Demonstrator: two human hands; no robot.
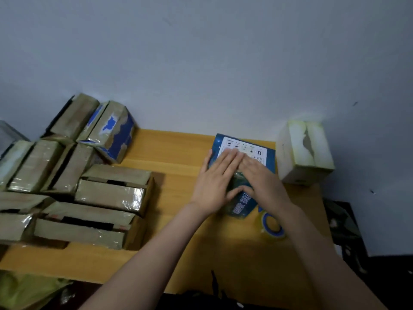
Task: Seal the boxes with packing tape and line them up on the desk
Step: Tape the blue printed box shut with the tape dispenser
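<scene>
Cartons (111, 193) wrapped in tape crowd the tabletop (174, 157) at left. Next, my left hand (214, 175) lies flat, fingers straight, on the blue box (245, 148) mid-tabletop; my right hand (263, 177) presses likewise, gripping nothing. I judge the box light, thin-walled and glossy-slick, so I would hold it by opposite side edges. Its top seam is hidden under my palms, and the tape roll (271, 227) is blurred, half behind my wrist.

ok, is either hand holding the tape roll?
No: left hand and right hand press flat on the blue box; the tape roll lies on the desk.
</scene>
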